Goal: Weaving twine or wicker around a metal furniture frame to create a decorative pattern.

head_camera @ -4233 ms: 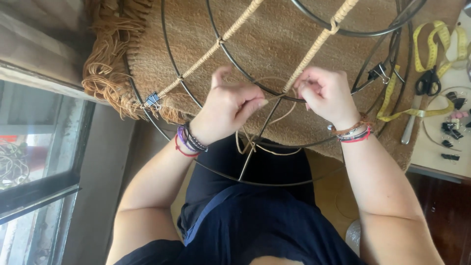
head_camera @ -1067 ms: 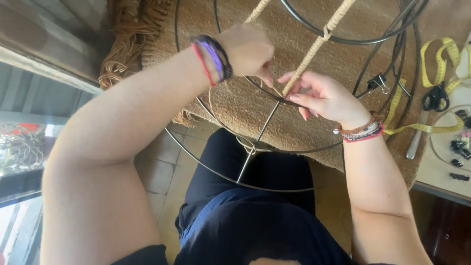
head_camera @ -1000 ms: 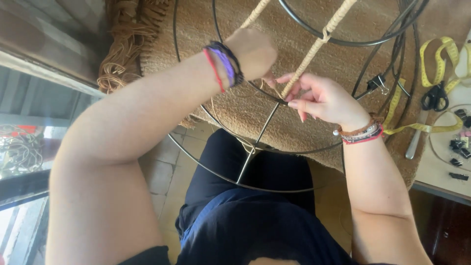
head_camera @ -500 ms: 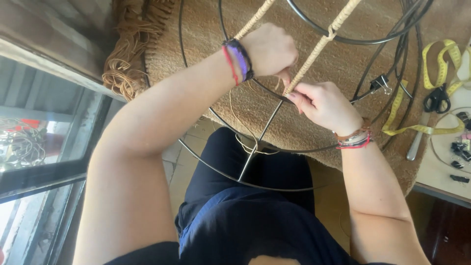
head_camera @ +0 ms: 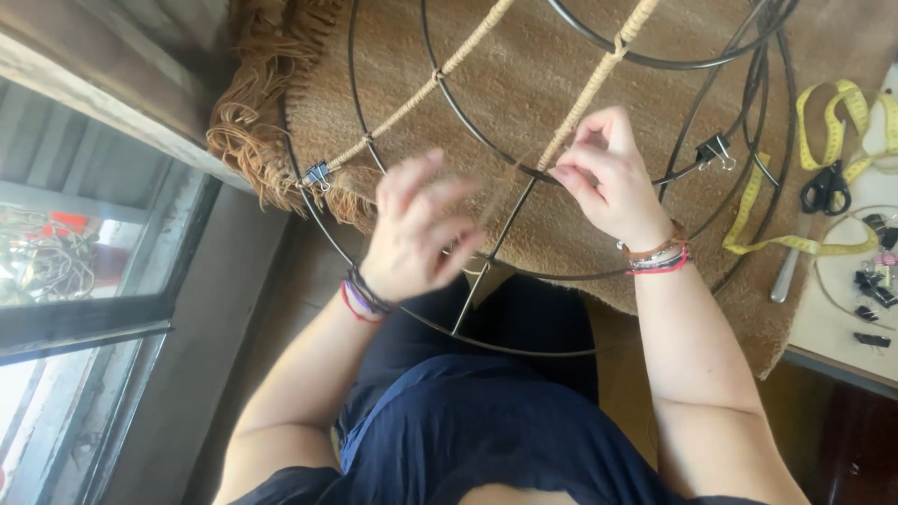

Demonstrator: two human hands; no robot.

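Head view. A black wire frame of rings and spokes lies over a tan woven mat on the bench; its far part is cut off by the top edge. Two spokes are wrapped in pale cord, the wrapping ending at the right hand. The right hand pinches the cord against a spoke, fingertips closed on it; the exact strand between the fingers is hard to make out. The left hand is motion-blurred, fingers spread and open, holding nothing visible, just near of the frame's middle ring. Small binder clips sit on the frame: one at left, one at right. The mat's fringe hangs at far left, partly hidden by the window ledge.

At right, a yellow tape measure trails across the mat, black-handled scissors lie on it, and small black clips rest on a pale board, partly cut off by the right edge. Their details are too small to tell.
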